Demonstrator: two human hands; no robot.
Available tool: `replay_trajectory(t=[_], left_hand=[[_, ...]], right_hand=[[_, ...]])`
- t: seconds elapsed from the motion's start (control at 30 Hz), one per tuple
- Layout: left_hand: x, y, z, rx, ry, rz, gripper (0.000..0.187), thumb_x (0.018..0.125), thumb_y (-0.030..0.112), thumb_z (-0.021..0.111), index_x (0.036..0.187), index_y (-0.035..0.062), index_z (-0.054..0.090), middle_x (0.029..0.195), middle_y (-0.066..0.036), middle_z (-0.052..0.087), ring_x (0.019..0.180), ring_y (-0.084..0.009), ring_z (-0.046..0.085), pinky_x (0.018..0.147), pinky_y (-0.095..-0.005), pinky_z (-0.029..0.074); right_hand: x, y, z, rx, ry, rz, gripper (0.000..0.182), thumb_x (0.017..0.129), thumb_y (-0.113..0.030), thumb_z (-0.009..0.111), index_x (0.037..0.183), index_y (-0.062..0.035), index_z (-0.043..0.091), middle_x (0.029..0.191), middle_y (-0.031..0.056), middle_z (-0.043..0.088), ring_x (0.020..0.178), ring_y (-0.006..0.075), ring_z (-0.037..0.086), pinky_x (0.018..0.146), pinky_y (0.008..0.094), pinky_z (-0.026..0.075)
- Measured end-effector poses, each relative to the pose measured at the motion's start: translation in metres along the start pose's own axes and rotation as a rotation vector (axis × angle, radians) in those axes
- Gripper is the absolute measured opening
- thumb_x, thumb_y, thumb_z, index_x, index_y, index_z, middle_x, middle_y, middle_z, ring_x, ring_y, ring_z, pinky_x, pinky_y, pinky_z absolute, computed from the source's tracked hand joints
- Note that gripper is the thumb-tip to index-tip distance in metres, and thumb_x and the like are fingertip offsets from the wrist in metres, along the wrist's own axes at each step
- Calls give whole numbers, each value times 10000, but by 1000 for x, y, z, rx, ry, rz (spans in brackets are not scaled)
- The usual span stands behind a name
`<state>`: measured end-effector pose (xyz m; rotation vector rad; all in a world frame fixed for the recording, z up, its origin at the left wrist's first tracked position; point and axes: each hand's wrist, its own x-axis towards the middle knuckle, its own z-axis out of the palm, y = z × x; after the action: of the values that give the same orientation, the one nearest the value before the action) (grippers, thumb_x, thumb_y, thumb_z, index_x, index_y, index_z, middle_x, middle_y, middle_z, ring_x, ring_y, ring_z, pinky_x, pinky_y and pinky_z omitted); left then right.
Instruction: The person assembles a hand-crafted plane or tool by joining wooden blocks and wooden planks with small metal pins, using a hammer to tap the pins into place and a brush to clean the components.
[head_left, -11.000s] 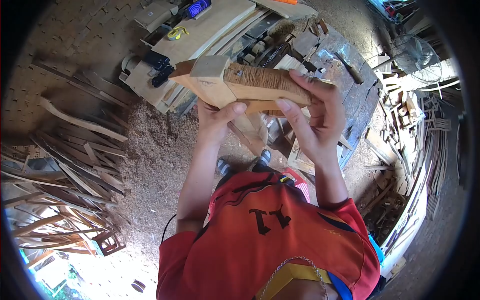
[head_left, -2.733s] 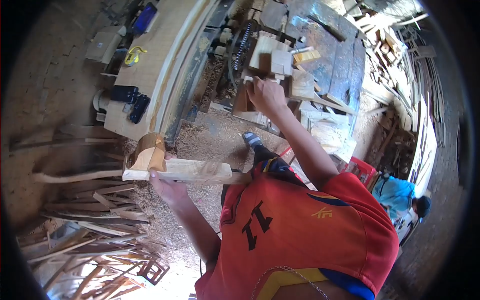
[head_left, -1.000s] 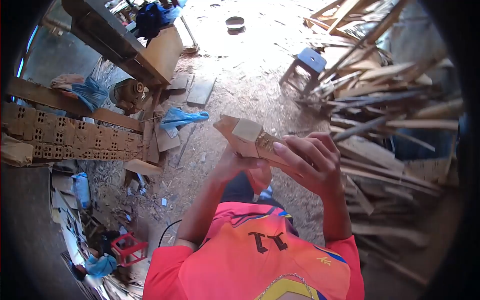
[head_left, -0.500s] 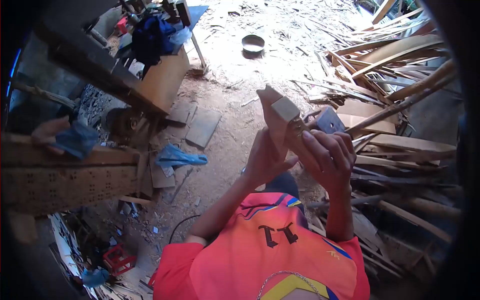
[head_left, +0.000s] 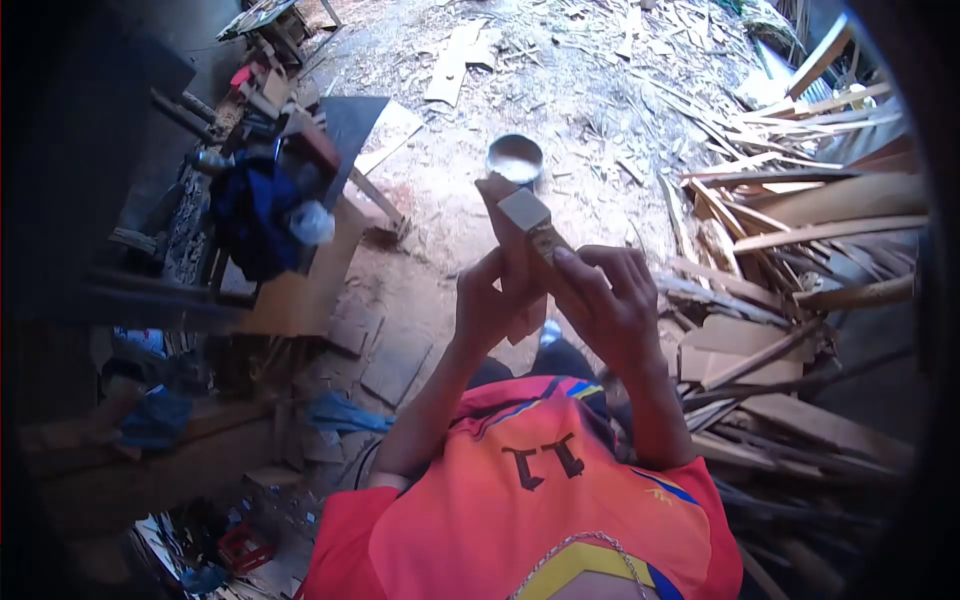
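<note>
A carved wooden piece [head_left: 524,212] with a squared block near its far end and a shaped narrower part below it is held up in front of my chest. My left hand [head_left: 487,298] grips it from the left side, fingers partly hidden behind the wood. My right hand [head_left: 618,300] wraps round its right side, with fingers bent over the top near the shaped part. The wood slants away from me towards the upper left. Its lower end is partly covered by my hands.
Ahead on the shaving-covered floor stands a round metal basin [head_left: 514,158]. Piled wood offcuts [head_left: 800,240] line the right side. A bench with a dark blue bag [head_left: 258,215] is at left. Blue plastic [head_left: 158,415] lies near another person's dim hand at lower left.
My view has tilted up, so the basin and bench sit lower. Both hands, still on the wooden piece, have shifted left in view. A holed block beside my right hand no longer shows.
</note>
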<state>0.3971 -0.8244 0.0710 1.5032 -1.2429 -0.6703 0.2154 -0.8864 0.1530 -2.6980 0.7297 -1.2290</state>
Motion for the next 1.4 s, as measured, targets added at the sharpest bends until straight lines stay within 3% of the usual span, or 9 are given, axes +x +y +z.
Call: replay_trajectory(t=[0.17, 0.37, 0.67, 0.93, 0.97, 1.1, 1.2, 1.27, 1.4], left_hand=[[179, -20, -11, -65, 19, -230, 301, 875, 152, 802, 1142, 29, 741, 965, -85, 787, 917, -150, 743, 811, -331, 575], [400, -147, -45, -161, 90, -274, 281, 855, 166, 809, 1094, 27, 756, 949, -96, 784, 892, -163, 746, 804, -335, 575], [668, -263, -176, -183, 260, -298, 285, 855, 125, 811, 1112, 25, 738, 971, -88, 781, 909, -135, 731, 806, -328, 571], [878, -367, -269, -149, 430, -306, 257, 880, 62, 778, 1122, 1, 718, 982, -76, 766, 900, -126, 712, 808, -316, 570], [911, -391, -274, -211, 541, -290, 209, 860, 151, 813, 1000, 13, 744, 854, -123, 759, 786, -191, 742, 714, -357, 561], [1052, -467, -329, 75, 641, -102, 199, 867, 151, 793, 981, 0, 732, 858, -142, 740, 783, -267, 739, 709, -374, 559], [1167, -510, -373, 168, 673, -200, 208, 890, 182, 762, 982, 2, 716, 863, -142, 733, 803, -300, 735, 719, -394, 553], [1269, -526, -418, 121, 782, -307, 244, 867, 190, 757, 992, -11, 695, 829, -101, 709, 760, -178, 688, 682, -339, 514], [1406, -555, -492, -21, 798, -264, 253, 856, 166, 786, 1014, -12, 699, 839, -68, 715, 760, -110, 638, 701, -305, 513]], right_hand=[[145, 126, 69, 68, -144, 13, 430, 837, -130, 788, 1244, -78, 659, 1028, 90, 649, 903, 273, 655, 804, 410, 508], [289, 267, 242, 106, -225, -42, 480, 850, -112, 776, 1300, -62, 618, 1079, 126, 653, 928, 327, 650, 819, 435, 515], [540, 385, 463, 282, -367, -73, 503, 822, -94, 772, 1299, -75, 613, 1140, 125, 686, 954, 362, 668, 821, 452, 539], [748, 488, 647, 432, -521, -187, 568, 811, -129, 781, 1357, -120, 620, 1010, 90, 671, 899, 311, 663, 829, 424, 531], [770, 509, 678, 462, -548, -189, 636, 809, -147, 788, 1411, -138, 583, 1041, 86, 670, 906, 302, 662, 850, 417, 529], [868, 598, 813, 545, -540, -286, 802, 806, -174, 807, 1530, -147, 463, 1101, 93, 657, 933, 301, 658, 875, 414, 533], [966, 668, 888, 630, -644, -388, 883, 816, -200, 806, 1588, -144, 381, 1131, 112, 643, 963, 306, 647, 872, 417, 530], [1072, 718, 952, 660, -693, -432, 902, 808, -202, 828, 1587, -148, 377, 1117, 114, 638, 942, 298, 646, 848, 416, 533], [1195, 765, 1039, 798, -654, -342, 860, 822, -207, 850, 1563, -148, 418, 1128, 96, 658, 874, 242, 671, 826, 400, 546]])
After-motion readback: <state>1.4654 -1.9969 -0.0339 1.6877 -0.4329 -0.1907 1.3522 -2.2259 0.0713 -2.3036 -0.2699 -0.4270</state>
